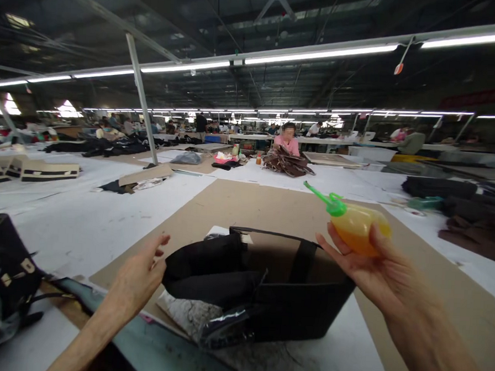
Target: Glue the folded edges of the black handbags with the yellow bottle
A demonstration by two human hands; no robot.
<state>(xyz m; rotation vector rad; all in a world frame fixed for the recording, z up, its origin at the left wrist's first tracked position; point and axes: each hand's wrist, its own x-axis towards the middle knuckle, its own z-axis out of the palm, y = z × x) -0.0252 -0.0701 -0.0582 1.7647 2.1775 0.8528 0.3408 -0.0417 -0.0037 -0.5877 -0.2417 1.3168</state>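
Note:
In my right hand (382,270) is a squeeze bottle (359,227) with a green spout cap and orange-yellow liquid inside. It is tilted, the spout pointing up and to the left, above the right end of a black bag (299,310). The bag stands on the table before me, its top open and a brown inside showing. My left hand (141,274) hovers by the bag's left end, fingers apart and slightly curled, holding nothing. Whether it touches the black material is hard to tell. Clear plastic wrap (227,325) and a pale crumpled piece (186,312) lie against the bag's near side.
Brown board (238,204) covers part of the white table (84,210). Another black bag (6,278) with metal fittings stands at the left. Dark folded material (474,214) lies at the right. Across the table, a person in pink (289,143) is behind stacked brown pieces (286,161).

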